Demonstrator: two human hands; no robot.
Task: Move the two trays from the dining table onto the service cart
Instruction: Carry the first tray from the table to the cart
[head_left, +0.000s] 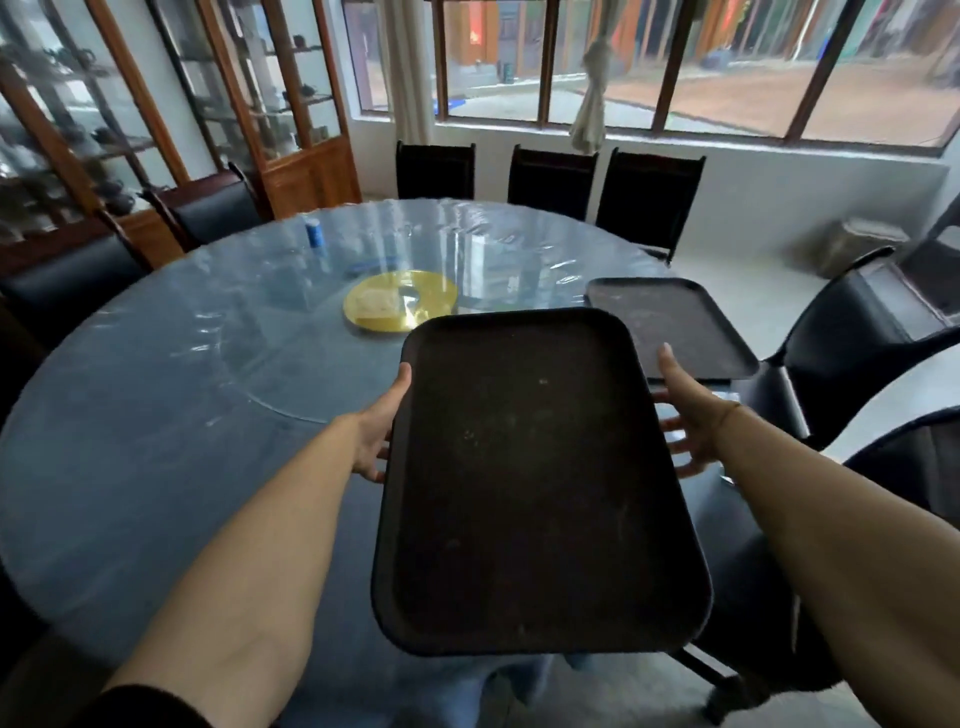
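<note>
Dark near tray (535, 483) is held up over the table (156, 415) edge, gripped on both long sides by left hand (376, 431) and right hand (688, 421), fingers underneath. Second tray (670, 322) is left lying at the table's right rim.

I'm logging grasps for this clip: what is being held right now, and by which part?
The near tray, by its long edges: left hand grips the left rim; right hand, fingers spread, is at the right rim.
</note>
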